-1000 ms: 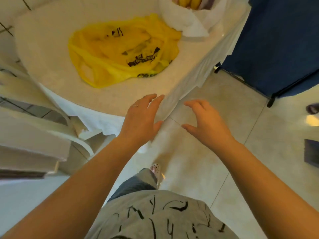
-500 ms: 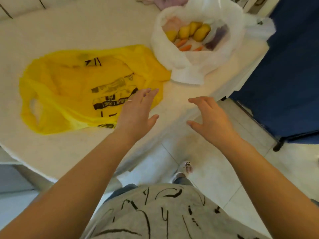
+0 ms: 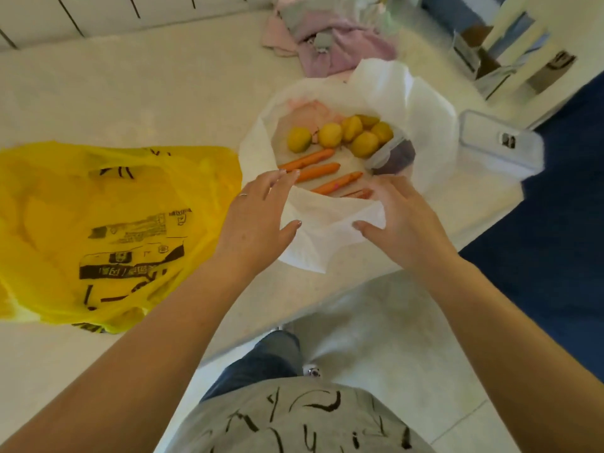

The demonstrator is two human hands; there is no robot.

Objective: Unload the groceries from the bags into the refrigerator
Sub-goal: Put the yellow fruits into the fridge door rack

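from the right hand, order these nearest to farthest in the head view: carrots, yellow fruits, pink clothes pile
1. carrots, just beyond the right hand, in the white bag.
2. yellow fruits, farther back in the bag.
3. pink clothes pile, at the table's far side.

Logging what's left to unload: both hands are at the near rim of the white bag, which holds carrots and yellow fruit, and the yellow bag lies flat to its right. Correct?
One slip: the head view shows the yellow bag lying flat to the left of the white bag, not its right. The rest stands: left hand and right hand are at its near rim, with carrots and yellow fruit inside.
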